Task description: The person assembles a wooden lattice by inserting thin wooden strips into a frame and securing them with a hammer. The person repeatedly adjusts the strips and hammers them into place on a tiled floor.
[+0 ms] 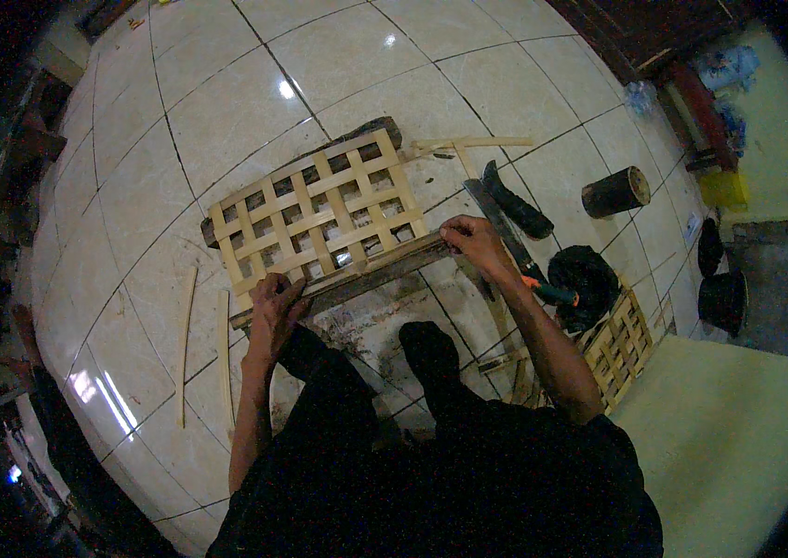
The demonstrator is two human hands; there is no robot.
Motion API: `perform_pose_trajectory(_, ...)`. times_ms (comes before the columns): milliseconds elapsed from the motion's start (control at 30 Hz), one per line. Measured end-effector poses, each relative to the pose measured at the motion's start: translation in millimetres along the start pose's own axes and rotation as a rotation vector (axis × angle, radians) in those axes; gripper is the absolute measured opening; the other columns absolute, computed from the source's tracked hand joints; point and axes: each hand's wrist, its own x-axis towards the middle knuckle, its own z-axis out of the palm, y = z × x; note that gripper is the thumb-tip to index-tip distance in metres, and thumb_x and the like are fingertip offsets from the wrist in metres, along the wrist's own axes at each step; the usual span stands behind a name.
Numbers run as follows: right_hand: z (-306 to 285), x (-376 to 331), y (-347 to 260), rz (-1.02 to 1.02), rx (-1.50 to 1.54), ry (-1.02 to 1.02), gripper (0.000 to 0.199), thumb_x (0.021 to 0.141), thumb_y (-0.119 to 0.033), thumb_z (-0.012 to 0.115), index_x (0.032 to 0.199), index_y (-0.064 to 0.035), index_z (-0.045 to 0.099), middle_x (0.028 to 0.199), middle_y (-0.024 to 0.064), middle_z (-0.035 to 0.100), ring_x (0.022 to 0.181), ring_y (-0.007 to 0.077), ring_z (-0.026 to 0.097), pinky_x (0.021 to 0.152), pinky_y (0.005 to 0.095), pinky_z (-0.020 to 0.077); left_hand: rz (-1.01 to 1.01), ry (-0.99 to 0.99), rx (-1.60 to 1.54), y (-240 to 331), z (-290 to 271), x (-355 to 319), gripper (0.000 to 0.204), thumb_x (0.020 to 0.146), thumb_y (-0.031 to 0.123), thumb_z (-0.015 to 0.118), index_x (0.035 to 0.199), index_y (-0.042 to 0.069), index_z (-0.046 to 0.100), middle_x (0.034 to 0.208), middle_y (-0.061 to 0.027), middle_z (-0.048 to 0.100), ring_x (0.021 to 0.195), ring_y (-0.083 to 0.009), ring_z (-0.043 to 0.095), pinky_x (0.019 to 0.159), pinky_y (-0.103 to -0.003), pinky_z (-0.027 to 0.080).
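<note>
A woven lattice panel (323, 218) of pale flat strips, apparently bamboo, lies tilted before me, its far edge over a dark piece of wood (377, 130). Along its near edge runs a narrow strip (377, 259), next to a dark wooden bar (366, 282). My left hand (273, 305) is closed at the panel's near left corner, fingers bent against the edge. At the other end, my right hand (475, 245) pinches the strip's right end between thumb and fingers. The undersides of both grips are hidden.
Right of my right hand lie a long dark blade (496, 221), a dark curved object (517, 203), an orange-and-green handle (550, 291) and a black bag (583, 277). Beyond are a dark cylinder (615, 192) and a second lattice (625, 346). Loose strips (187, 344) lie left; another person's leg (68, 437) shows there.
</note>
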Motion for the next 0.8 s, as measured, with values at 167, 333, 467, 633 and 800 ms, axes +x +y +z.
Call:
perform_pose_trajectory(167, 3, 1, 5, -0.034, -0.025, 0.034, 0.031, 0.088, -0.027, 0.062, 0.097, 0.0021, 0.067, 0.085, 0.0136, 0.069, 0.076, 0.0222, 0.065, 0.073, 0.0352, 0.0498, -0.007, -0.001, 0.011, -4, 4, -1, 0.039, 0.075, 0.011, 0.071, 0.113, 0.006, 0.066, 0.095, -0.0151, 0.053, 0.093, -0.0328, 0.050, 0.084, -0.041, 0.042)
perform_pose_trajectory(333, 10, -17, -17, -0.210, -0.261, 0.226, 0.031, 0.089, -0.026, 0.060, 0.102, 0.0011, 0.063, 0.096, 0.0166, 0.065, 0.086, 0.0303, 0.063, 0.075, 0.0396, 0.0499, -0.013, -0.042, 0.047, -3, 2, -1, 0.039, 0.077, 0.011, 0.070, 0.115, 0.007, 0.066, 0.095, -0.0155, 0.053, 0.094, -0.0330, 0.050, 0.083, -0.041, 0.042)
perform_pose_trajectory(467, 36, -34, -19, -0.645, -0.539, 0.345, 0.027, 0.088, -0.017, 0.060, 0.110, -0.0022, 0.060, 0.107, 0.0164, 0.060, 0.103, 0.0340, 0.057, 0.085, 0.0411, 0.0480, 0.000, -0.022, 0.054, -3, 5, -1, 0.039, 0.077, 0.011, 0.070, 0.115, 0.008, 0.066, 0.093, -0.0143, 0.053, 0.092, -0.0323, 0.051, 0.081, -0.041, 0.043)
perform_pose_trajectory(633, 88, -45, -14, -0.722, -0.554, 0.257, 0.031, 0.084, -0.014, 0.065, 0.113, -0.0027, 0.060, 0.113, 0.0145, 0.056, 0.109, 0.0328, 0.054, 0.094, 0.0412, 0.0463, -0.015, 0.014, -0.055, -9, 9, -4, 0.040, 0.075, 0.009, 0.072, 0.114, 0.008, 0.067, 0.090, -0.0130, 0.053, 0.088, -0.0310, 0.052, 0.078, -0.041, 0.044)
perform_pose_trajectory(800, 96, -45, -12, -0.808, -0.672, 0.336, 0.033, 0.082, -0.015, 0.067, 0.112, -0.0030, 0.060, 0.115, 0.0114, 0.055, 0.111, 0.0309, 0.053, 0.095, 0.0404, 0.0460, 0.044, 0.052, -0.027, -7, 6, -2, 0.040, 0.074, 0.008, 0.072, 0.114, 0.009, 0.067, 0.089, -0.0124, 0.053, 0.088, -0.0303, 0.051, 0.078, -0.040, 0.043)
